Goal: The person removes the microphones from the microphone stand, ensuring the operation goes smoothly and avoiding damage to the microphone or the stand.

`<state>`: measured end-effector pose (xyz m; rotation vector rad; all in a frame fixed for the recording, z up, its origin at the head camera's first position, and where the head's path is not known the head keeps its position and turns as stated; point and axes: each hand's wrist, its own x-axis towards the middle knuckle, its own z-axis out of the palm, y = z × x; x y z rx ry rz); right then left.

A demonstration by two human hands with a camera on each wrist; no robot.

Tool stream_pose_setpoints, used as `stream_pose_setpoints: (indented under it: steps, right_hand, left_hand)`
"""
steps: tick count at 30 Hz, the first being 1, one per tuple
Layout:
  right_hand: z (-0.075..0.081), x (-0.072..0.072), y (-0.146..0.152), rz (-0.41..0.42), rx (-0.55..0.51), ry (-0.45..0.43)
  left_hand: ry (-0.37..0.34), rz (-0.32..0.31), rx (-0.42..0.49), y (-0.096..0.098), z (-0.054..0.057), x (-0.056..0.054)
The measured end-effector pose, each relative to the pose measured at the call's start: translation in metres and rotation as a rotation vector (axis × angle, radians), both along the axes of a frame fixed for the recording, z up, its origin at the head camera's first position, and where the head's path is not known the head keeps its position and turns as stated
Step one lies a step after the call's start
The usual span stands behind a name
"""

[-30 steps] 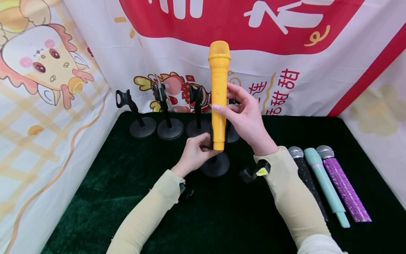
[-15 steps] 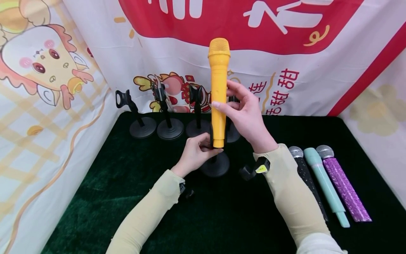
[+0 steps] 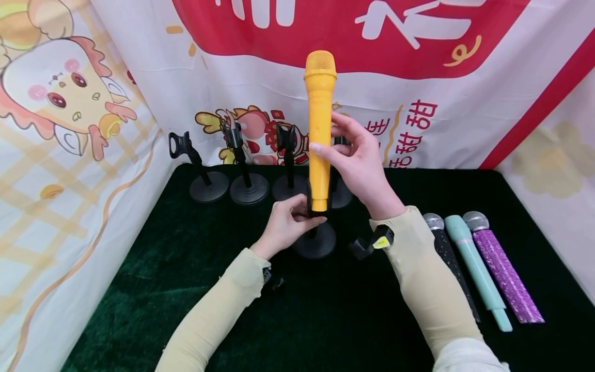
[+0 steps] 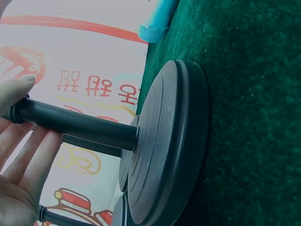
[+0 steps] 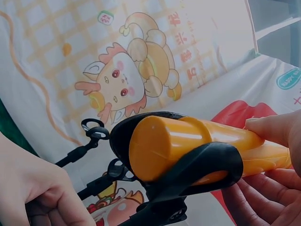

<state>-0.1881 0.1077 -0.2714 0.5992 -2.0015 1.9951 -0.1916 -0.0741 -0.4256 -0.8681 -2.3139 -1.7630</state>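
Observation:
A yellow microphone (image 3: 320, 119) stands upright in the head view, its lower end between the arms of a black clip (image 5: 218, 162) in the right wrist view. My right hand (image 3: 363, 160) pinches its body between thumb and fingers. Below, my left hand (image 3: 289, 222) grips the upper part of the black microphone stand (image 3: 316, 242). The left wrist view shows the thumb and fingers of that hand around the stand's pole (image 4: 80, 123), above its round base (image 4: 164, 146), which sits on the green cloth.
Several other black stands line the back, one at the far left (image 3: 208, 186) and another beside it (image 3: 249, 187). A black microphone (image 3: 448, 258), a mint-green microphone (image 3: 476, 266) and a purple glitter microphone (image 3: 506, 274) lie at the right. A printed curtain (image 3: 441, 119) hangs behind the table.
My right hand has raised the yellow microphone slightly, so its lower end sits higher within the clip. The left hand and the stand have stayed in place.

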Motion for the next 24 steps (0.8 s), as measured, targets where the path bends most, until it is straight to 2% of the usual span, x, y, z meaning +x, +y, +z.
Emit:
stream_pose_setpoints:
  steps: [15,24]
  right_hand:
    - [0.0038,-0.0040,-0.0012,-0.029,0.013,0.025]
    - [0.0060,-0.0070,-0.0020,-0.040,0.009,0.006]
  left_hand:
    - [-0.008,-0.004,0.005,0.0001,-0.0006,0.0015]
    - [-0.001,-0.009,0.010,0.0000,-0.0006,0.0020]
